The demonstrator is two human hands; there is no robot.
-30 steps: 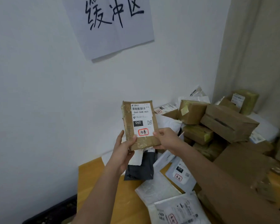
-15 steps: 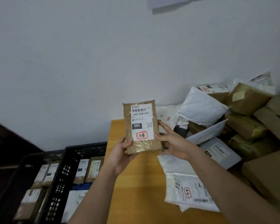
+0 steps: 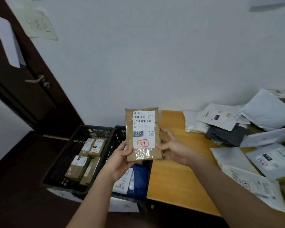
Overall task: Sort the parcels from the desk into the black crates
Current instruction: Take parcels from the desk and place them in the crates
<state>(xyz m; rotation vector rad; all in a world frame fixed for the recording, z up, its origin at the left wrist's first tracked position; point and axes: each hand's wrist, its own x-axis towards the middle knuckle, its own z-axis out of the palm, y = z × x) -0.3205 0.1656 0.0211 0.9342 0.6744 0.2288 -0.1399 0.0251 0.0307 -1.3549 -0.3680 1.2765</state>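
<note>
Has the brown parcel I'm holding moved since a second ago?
Yes. The brown parcel went left, off the desk's pile to its left edge, beside the black crates.

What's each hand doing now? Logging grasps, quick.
Left hand: grips the brown parcel at its lower left.
Right hand: holds its right edge.

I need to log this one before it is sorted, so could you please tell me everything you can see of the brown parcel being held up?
The brown parcel is a flat, oblong kraft-paper packet, sealed with glossy clear tape near its bottom. A white shipping label covers most of its front, with a barcode, "060-06B-A05", a dark "060" block, a QR code and a red-outlined stamp. It is held upright, label toward the camera, above the gap between the desk edge and the black crates. The left hand grips its lower left corner; the right hand supports its right edge.
</note>
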